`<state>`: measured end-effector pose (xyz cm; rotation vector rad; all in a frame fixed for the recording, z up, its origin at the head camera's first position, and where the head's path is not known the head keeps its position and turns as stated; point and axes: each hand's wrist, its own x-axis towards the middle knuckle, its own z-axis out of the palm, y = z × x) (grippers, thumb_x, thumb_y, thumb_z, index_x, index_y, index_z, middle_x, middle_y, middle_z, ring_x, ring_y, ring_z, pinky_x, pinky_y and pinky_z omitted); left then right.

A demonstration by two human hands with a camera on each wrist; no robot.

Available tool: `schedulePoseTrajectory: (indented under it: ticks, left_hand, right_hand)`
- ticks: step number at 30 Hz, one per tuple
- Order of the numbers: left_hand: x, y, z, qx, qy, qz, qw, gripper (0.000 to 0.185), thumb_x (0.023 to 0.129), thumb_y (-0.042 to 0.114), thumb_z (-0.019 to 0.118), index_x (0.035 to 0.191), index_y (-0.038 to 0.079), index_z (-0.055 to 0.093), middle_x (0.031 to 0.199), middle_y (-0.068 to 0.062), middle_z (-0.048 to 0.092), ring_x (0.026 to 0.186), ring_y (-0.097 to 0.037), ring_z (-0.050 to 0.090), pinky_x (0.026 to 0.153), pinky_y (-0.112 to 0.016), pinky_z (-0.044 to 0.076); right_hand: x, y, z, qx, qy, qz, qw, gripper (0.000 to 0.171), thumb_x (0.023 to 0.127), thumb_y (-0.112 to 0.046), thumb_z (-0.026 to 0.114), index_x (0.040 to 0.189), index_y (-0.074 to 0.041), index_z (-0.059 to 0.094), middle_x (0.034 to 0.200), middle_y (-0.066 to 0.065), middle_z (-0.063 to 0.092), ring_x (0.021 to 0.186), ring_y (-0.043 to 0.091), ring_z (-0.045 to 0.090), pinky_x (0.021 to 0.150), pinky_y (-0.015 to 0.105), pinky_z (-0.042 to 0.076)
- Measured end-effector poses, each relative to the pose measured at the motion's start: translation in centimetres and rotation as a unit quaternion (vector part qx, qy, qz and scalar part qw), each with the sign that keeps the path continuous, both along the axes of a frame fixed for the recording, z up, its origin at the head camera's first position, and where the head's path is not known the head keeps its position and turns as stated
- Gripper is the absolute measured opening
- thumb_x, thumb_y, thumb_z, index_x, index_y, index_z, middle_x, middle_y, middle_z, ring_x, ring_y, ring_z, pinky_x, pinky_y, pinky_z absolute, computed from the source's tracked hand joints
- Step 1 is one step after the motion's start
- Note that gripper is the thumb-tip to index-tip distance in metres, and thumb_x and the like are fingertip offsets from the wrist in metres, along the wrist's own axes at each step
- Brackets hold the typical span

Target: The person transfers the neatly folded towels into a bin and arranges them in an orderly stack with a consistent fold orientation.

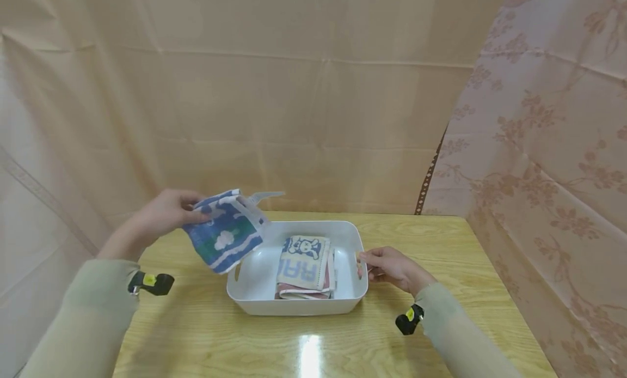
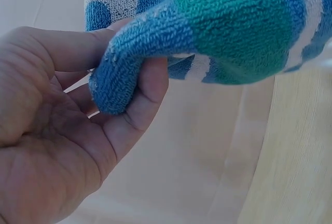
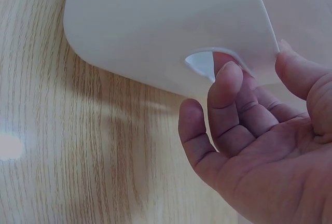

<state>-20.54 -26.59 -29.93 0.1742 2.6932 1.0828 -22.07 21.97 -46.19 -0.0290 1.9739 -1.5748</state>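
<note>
Above basin's point(image 1: 254, 291) left end, left hand point(image 1: 164, 212) grip pinching blue towel point(image 1: 225, 239).

Soft, even warm light from above; a white glare patch on the glossy bench point(image 1: 311, 356); faint shadows; head view bows at edges; wrist close-ups slightly soft

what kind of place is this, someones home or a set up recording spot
Most likely a staged recording corner, not a lived-in room: a wooden table is screened on all sides by hung cloth curtains, and it bears only a white bin of folded towels.
</note>
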Motion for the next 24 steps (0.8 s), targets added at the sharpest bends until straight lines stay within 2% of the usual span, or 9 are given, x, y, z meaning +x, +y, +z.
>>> schedulePoseTrajectory:
  ticks: [5,14,24]
  left_hand:
    - [-0.2,1.4,-0.4,0.033,-0.001,-0.014,0.9993,0.043,0.092,0.026,0.076,0.128,0.004,0.067,0.107,-0.011,0.074,0.088,-0.023,0.073,0.083,-0.037,0.058]
    - [-0.7,3.2,-1.2,0.044,-0.009,-0.028,0.9986,0.051,0.091,0.026,0.077,0.137,0.006,0.063,0.111,-0.011,0.074,0.090,-0.023,0.073,0.084,-0.040,0.060]
    - [-0.9,4.4,-1.6,0.057,-0.029,-0.043,0.9970,0.042,0.093,0.022,0.074,0.132,0.006,0.065,0.109,-0.012,0.073,0.089,-0.024,0.073,0.083,-0.040,0.060]
  right_hand:
    - [-0.1,-0.1,0.0,0.004,-0.001,-0.005,1.000,0.040,0.107,-0.033,0.055,0.119,0.004,0.065,0.091,0.007,0.072,0.079,0.018,0.061,0.084,0.038,0.054]
    - [-0.1,-0.1,-0.2,0.009,0.004,-0.007,1.000,0.040,0.107,-0.033,0.054,0.119,0.004,0.064,0.092,0.007,0.072,0.080,0.018,0.061,0.084,0.038,0.054]
    - [-0.1,0.0,-0.3,0.011,0.007,-0.007,1.000,0.042,0.107,-0.033,0.055,0.122,0.005,0.063,0.093,0.007,0.073,0.081,0.018,0.061,0.083,0.037,0.054]
